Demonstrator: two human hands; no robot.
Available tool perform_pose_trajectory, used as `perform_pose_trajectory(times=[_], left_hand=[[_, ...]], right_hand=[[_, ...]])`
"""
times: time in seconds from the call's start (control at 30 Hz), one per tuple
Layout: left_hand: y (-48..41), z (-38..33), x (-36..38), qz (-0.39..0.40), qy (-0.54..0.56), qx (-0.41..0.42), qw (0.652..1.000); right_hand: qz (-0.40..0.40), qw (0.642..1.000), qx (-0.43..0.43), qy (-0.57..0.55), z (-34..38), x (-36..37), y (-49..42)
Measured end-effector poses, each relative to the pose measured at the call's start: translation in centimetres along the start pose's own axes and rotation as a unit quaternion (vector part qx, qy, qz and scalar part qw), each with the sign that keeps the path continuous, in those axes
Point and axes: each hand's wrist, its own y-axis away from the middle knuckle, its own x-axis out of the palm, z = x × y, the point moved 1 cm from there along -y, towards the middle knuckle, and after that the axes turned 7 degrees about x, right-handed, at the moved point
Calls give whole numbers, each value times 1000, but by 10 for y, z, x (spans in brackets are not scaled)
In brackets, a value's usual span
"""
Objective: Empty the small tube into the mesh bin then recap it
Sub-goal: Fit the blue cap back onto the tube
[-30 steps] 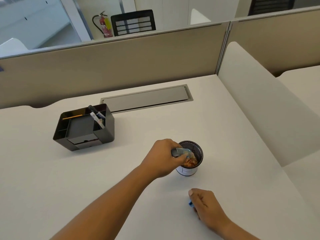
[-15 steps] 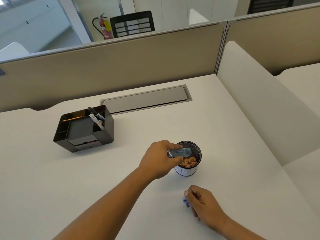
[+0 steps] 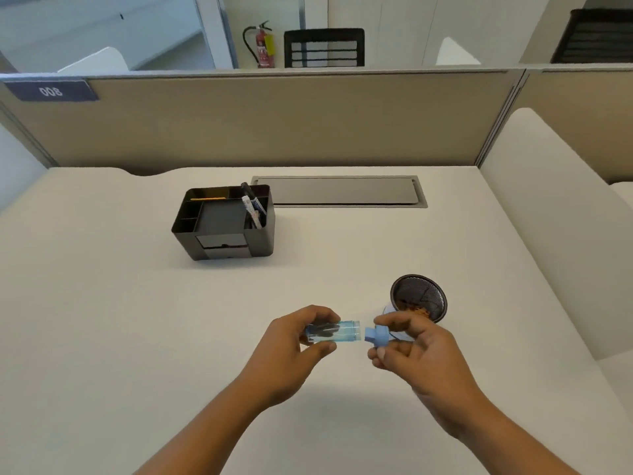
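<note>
My left hand holds a small clear blue tube lying sideways above the desk, its open mouth pointing right. Facing that mouth, a small gap away, is the blue cap, pinched in the fingers of my right hand. Just behind my right hand stands the black mesh bin, upright, with orange-brown bits at its bottom. Something dark shows through the tube wall near my left fingers; I cannot tell what it is.
A black desk organiser with pens stands at the back left of the white desk. A grey cable hatch lies behind it. Beige partitions close the back, and a white divider runs along the right.
My left hand has drawn the tube away from over the bin toward me and turned it level. My right hand has lifted the cap off the desk up to the tube's mouth.
</note>
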Motion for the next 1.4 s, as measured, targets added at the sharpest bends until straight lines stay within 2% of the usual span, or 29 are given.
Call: perform_pose_trajectory(times=[0.1, 0.33, 0.57, 0.7, 0.97, 1.07, 1.27, 1.4], left_hand=[[20, 8, -12, -18, 22, -2, 1000], [55, 23, -43, -41, 66, -8, 997], [73, 38, -74, 25, 73, -22, 997], [74, 44, -86, 38, 77, -16, 996], [65, 50, -98, 13, 21, 37, 999], [60, 53, -98, 27, 16, 33, 999], [57, 50, -96, 91, 138, -15, 986], [56, 44, -96, 129, 286, -41, 949]], right_hand=[[-2, 1000, -4, 22, 4, 16, 3], [54, 989, -10, 138, 6, 63, 5], [79, 972, -52, 216, 15, 94, 4], [94, 968, -59, 227, 18, 104, 0], [82, 971, -54, 216, 15, 111, -7], [78, 966, -95, 228, 14, 111, -8], [94, 951, -192, 222, 21, 108, -10], [99, 953, -181, 220, 28, 104, -12]])
